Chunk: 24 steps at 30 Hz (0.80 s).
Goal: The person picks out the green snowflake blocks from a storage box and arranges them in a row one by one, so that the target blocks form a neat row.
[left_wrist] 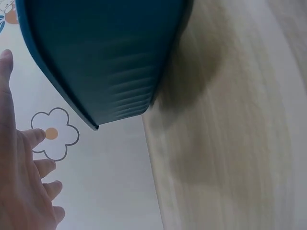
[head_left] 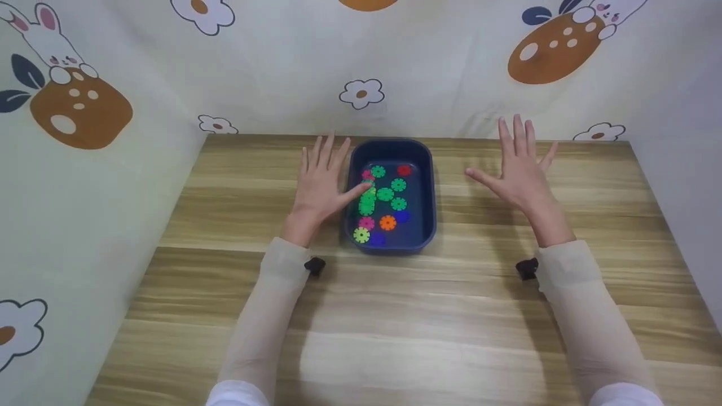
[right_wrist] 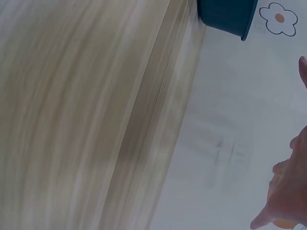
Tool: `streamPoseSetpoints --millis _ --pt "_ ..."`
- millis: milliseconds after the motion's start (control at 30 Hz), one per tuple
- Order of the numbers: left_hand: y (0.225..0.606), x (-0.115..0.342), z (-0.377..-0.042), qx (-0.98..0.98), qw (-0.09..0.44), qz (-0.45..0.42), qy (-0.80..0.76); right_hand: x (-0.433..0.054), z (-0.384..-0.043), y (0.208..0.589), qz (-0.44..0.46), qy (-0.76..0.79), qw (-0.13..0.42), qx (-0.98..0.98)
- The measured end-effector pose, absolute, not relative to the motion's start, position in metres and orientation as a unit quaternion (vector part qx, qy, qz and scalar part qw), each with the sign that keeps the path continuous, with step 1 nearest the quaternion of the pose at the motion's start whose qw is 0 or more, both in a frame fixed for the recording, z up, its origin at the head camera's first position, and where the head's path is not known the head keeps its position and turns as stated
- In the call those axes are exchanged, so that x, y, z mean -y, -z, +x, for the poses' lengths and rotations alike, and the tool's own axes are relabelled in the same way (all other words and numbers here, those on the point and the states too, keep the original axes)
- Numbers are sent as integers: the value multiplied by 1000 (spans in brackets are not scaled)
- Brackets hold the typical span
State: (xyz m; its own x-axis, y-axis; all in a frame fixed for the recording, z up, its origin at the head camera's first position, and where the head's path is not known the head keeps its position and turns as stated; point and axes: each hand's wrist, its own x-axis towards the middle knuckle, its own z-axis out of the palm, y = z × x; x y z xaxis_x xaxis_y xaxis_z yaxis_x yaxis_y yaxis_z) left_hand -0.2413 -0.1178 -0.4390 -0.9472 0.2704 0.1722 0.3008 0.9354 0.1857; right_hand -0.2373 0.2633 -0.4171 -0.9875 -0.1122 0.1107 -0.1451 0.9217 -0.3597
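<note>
A dark blue bin stands on the wooden table, its side wall close up in the left wrist view. Inside lie several small notched plastic discs: green ones, an orange one, a red one, pink, yellow-green and blue ones. My left hand is spread at the bin's left side, its thumb reaching over the rim; whether it touches the bin I cannot tell. Well to the right of the bin, my right hand has its fingers spread and holds nothing.
The wood-grain table extends around the bin. Behind it hangs a pale cloth printed with flowers and rabbits, meeting the table's back edge. A small black device sits at the left wrist and another black device at the right wrist.
</note>
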Motion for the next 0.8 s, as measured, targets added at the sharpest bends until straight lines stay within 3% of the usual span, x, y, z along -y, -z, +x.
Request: streamPoseSetpoints --millis 467,800 --pt "446 124 -223 969 30 -161 183 -238 -243 423 97 -244 61 963" --pt "457 130 -201 944 -42 -165 283 -218 -241 434 120 -272 68 952"
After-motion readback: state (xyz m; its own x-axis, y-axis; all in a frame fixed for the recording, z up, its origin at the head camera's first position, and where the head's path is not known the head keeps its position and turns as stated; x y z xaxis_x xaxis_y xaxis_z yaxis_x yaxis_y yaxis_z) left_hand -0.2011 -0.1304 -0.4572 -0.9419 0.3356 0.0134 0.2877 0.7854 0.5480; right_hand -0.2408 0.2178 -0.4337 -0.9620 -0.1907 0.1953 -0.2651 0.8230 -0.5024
